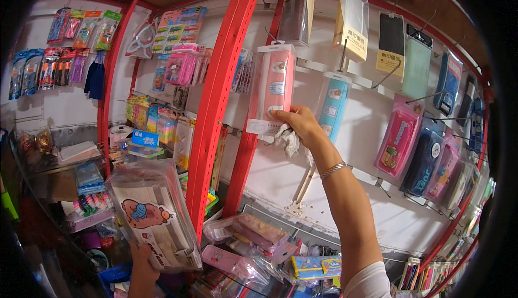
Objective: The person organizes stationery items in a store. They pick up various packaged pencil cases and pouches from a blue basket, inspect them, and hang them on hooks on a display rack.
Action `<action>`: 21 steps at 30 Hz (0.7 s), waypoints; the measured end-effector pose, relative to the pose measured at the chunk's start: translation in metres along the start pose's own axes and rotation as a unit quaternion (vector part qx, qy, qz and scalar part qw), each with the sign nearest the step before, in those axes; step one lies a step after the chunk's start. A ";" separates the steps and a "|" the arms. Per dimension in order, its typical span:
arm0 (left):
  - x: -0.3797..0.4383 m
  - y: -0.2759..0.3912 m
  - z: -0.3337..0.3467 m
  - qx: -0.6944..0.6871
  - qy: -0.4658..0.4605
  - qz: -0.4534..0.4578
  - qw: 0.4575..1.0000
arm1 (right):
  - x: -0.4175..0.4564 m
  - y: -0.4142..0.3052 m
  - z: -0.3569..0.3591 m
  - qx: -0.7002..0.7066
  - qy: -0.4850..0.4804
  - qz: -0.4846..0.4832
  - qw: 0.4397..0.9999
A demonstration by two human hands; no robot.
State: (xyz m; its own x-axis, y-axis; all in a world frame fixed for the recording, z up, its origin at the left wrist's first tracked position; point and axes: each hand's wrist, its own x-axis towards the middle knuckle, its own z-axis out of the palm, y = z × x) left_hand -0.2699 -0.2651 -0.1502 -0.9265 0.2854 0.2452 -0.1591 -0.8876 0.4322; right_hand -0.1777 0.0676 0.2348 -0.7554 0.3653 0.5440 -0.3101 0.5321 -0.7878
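Observation:
My right hand (301,126) grips the lower edge of a pink pencil case (277,83) in a clear package, thumb on its front. The package's top is at a metal hook on the wall. A crumpled white cloth (290,141) hangs from under the fingers of that same hand. My left hand (143,259) holds a bundle of plastic-wrapped, pale wood-patterned cases (162,233) by its lower left side. A cartoon capybara decorates the front one. Just right of my right hand hangs a light-blue pencil case (334,105) in similar packaging.
A red slotted steel post (220,107) rises between my hands. Bare wire hooks (388,75) jut from the wall. Pink pencil cases (398,140) hang at the right. Packaged pencil cases (253,233) lie piled below. Jump ropes (87,28) hang at the far left.

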 end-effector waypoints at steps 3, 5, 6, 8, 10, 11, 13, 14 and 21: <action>-0.004 0.000 0.006 -0.018 0.036 -0.001 0.999 | 0.009 0.007 -0.004 0.002 0.013 0.027 1.000; -0.004 -0.004 0.001 -0.014 0.036 0.005 0.999 | 0.013 0.012 -0.012 0.000 0.035 0.042 0.999; -0.003 -0.002 -0.002 -0.014 0.036 0.012 0.999 | 0.016 0.014 -0.013 0.006 0.047 0.048 0.998; -0.002 0.002 -0.005 -0.007 0.048 0.014 0.999 | 0.025 0.020 -0.018 0.011 0.063 0.066 0.996; -0.005 0.010 0.001 0.009 0.069 -0.002 0.998 | 0.031 0.025 -0.028 0.010 0.053 0.076 0.996; -0.004 0.011 0.000 0.013 0.046 0.003 0.999 | 0.034 0.028 -0.032 0.010 0.048 0.081 0.995; -0.004 0.013 -0.002 0.020 0.000 0.017 1.000 | 0.044 0.035 -0.036 0.002 0.054 0.083 0.995; -0.005 0.014 -0.002 0.025 0.020 0.013 0.999 | 0.047 0.039 -0.037 -0.002 0.058 0.084 0.995; -0.004 0.029 0.022 0.070 0.175 -0.052 0.981 | 0.060 0.062 -0.043 0.006 0.084 0.089 0.993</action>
State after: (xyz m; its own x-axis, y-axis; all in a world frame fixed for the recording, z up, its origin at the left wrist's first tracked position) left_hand -0.2631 -0.2839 -0.1192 -0.9721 0.2074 -0.1091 -0.2325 -0.7948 0.5606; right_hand -0.2171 0.1551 0.2310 -0.6923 0.5747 0.4364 -0.1883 0.4400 -0.8781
